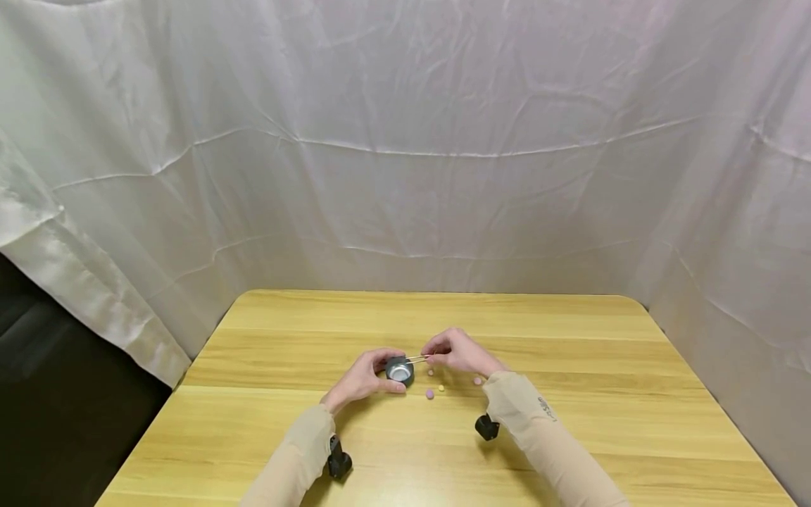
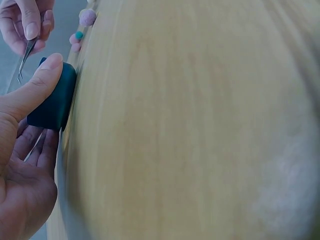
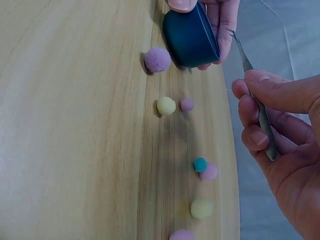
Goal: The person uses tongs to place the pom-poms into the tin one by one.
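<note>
My left hand (image 1: 364, 378) grips a small dark teal bowl (image 3: 187, 41), thumb on the near side and fingers round the far side. Its silvery inside shows in the head view. In my right hand (image 1: 461, 352) are metal tweezers (image 3: 263, 119), pinched between thumb and fingers. Their thin bent tips point at the bowl and lie close to its rim, with nothing visible between them. On the table just right of the bowl lie a purple pom-pom (image 3: 157, 59), a yellow pom-pom (image 3: 166, 106) and a smaller purple pom-pom (image 3: 187, 104).
Farther along the wooden table (image 1: 570, 422), a teal pom-pom (image 3: 200, 164) overlaps a pink pom-pom (image 3: 209, 171) in the right wrist view. Another yellow pom-pom (image 3: 202, 208) and a pink one lie beyond. A pale curtain (image 1: 443, 197) hangs behind the table and along its sides.
</note>
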The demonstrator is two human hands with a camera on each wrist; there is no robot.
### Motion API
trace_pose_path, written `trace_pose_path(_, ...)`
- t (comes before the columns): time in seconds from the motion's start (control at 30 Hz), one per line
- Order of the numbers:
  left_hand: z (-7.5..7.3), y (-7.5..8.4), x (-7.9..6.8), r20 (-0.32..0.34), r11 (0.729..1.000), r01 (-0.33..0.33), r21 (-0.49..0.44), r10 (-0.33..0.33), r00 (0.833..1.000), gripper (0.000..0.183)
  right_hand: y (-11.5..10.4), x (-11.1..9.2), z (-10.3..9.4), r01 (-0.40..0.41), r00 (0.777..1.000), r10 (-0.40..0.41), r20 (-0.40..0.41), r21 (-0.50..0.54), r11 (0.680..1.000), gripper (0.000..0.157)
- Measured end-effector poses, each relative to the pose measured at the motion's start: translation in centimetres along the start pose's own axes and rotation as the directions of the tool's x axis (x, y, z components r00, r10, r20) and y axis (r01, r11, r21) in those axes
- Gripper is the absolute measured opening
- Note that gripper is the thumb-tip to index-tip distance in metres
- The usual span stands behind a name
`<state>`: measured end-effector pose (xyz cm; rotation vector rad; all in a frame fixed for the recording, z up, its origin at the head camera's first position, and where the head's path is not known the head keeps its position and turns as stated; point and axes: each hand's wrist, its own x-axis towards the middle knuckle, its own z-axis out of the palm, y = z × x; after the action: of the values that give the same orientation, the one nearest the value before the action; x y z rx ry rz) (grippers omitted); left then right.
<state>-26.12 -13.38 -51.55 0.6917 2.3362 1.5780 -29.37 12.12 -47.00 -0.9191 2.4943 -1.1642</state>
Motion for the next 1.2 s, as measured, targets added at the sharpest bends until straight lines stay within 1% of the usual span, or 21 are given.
trace_pose_path(0.3, 0.0, 0.0, 0.0, -0.002, 1.0, -0.005, 0.009, 0.005, 1.0, 0.064, 0.0, -0.5, -0.2, 0.011, 0.999, -0.012, -0.042, -0.026, 1.0, 0.01)
trace_pose_path(0.53, -0.1, 0.2, -0.1, -0.004, 1.0, -0.007, 0.015, 0.007, 1.0, 0.064, 0.8, -1.9, -0.6, 0.053, 0.996, -0.055, -0.068, -0.022, 0.998, 0.013)
trace_pose_path(0.7, 0.0, 0.4, -0.2, 0.003, 1.0, 0.002, 0.015, -0.003, 1.0, 0.065, 1.9, -3.6, -1.2, 0.048, 0.994, -0.05, -0.1, -0.024, 0.999, 0.014)
trace_pose_path(0.83, 0.0, 0.5, -0.2, 0.0, 1.0, 0.0, 0.014, 0.0, 1.0, 0.066, 2.9, -5.3, -1.9, 0.041, 0.993, -0.044, -0.109, -0.027, 0.999, 0.014)
trace_pose_path(1.0, 0.1, 0.3, -0.1, -0.003, 1.0, -0.006, 0.021, 0.006, 1.0, 0.065, 4.2, -7.4, -3.2, 0.059, 0.991, -0.065, -0.119, -0.052, 0.997, 0.01)
trace_pose_path(1.1, 0.0, 0.2, -0.1, -0.005, 1.0, -0.008, 0.018, 0.008, 1.0, 0.065, 5.2, -8.7, -3.9, 0.04, 0.992, -0.046, -0.117, -0.05, 0.998, 0.01)
trace_pose_path(1.2, 0.0, 0.3, -0.2, -0.005, 1.0, -0.007, 0.016, 0.007, 1.0, 0.065, 6.0, -9.8, -4.5, 0.001, 0.993, -0.008, -0.12, -0.06, 0.998, 0.011)
